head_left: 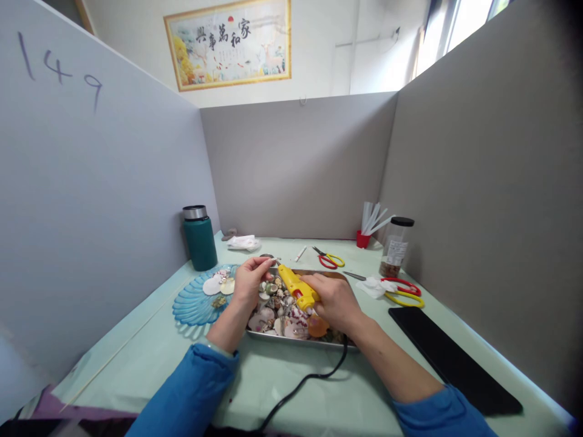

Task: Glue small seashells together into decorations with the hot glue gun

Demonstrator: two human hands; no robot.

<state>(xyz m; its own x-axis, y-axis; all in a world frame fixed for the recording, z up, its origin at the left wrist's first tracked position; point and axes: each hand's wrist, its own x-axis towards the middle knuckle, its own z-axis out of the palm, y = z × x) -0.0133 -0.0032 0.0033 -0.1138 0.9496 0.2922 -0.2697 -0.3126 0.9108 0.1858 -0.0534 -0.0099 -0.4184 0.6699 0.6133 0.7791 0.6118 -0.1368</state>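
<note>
One glue gun (292, 282) working, many shells (272, 288) lying loose

I am keeping my right hand (336, 298) wrapped around the yellow glue gun, above the tray (296, 340), its nozzle pointing at the tray's far left corner. There my left hand (248, 281) is pinching a small piece (274, 260), thumb and fingertips together just beside the nozzle; it is too tiny for me to identify. I am judging this gluing to be under way, not finished. Near the left edge of the surface (248, 379), the blue plate (186, 305) is holding a few pale shells (212, 286); whether any are glued, I cannot tell. Most shells are lying in the tray, seemingly unused. Glue sticks (371, 218) are standing toward the surface's far right corner.
</note>
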